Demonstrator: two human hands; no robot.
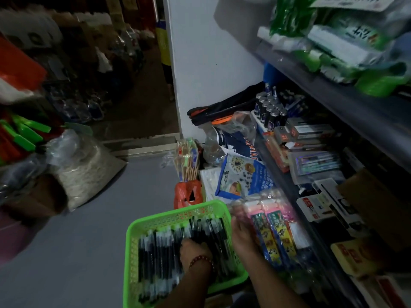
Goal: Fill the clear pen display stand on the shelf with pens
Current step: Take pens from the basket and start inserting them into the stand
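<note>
Pens lengthwise near-to-far in green basket; left hand among them, right hand at rim, grips unclear.

Pens in basket on floor — shelf to right.

Red-brown bead bracelet just behind the left hand; bare forearms.

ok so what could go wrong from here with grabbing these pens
1. The black pens lie loose and heaped in the green plastic mesh basket; a big handful taken by the left hand could scatter some over the rim.
2. The right hand sits tight against the pink and yellow plastic-wrapped packs; lifting it may knock them over.
</note>
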